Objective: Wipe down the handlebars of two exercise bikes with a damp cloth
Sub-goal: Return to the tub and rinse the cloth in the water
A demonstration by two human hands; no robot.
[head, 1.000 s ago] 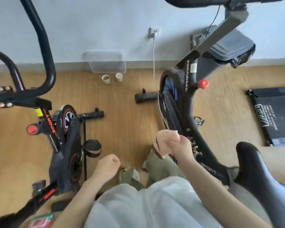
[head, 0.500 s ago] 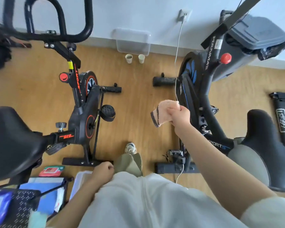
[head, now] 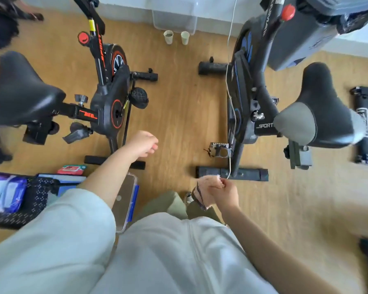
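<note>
From my feed I look straight down between two bikes on a wooden floor [head: 179, 107]. The right hand [head: 226, 195] sits at about 5 o'clock from frame centre, fingers clenched around the cloth [head: 209, 184] – a pinkish wad with a dark stitched edge hanging from its left side, held in the air just in front of my pale shirt and touching neither machine. The left hand [head: 142, 144] hangs at 9 o'clock, close to centre, fingers loosely curled and gripping nothing. The orange-trimmed bike [head: 111, 102] stands at 10 o'clock, its black saddle [head: 19, 90] out at the 9 o'clock edge; the blue-trimmed bike [head: 249, 92] stands at 2 o'clock, its black-and-grey saddle [head: 319, 107] toward 3. A thin white cable [head: 228, 60] runs down the blue bike's left side to its rear floor bar. At 12 o'clock two paper cups [head: 168, 37] stand side by side before a clear plastic bin [head: 174, 18] by the wall. At 8 o'clock a red-and-green wipes pack [head: 71, 169] lies on the floor, and a clear box [head: 125, 200] with a blue edge shows beneath my left forearm – what it holds I cannot tell.
</note>
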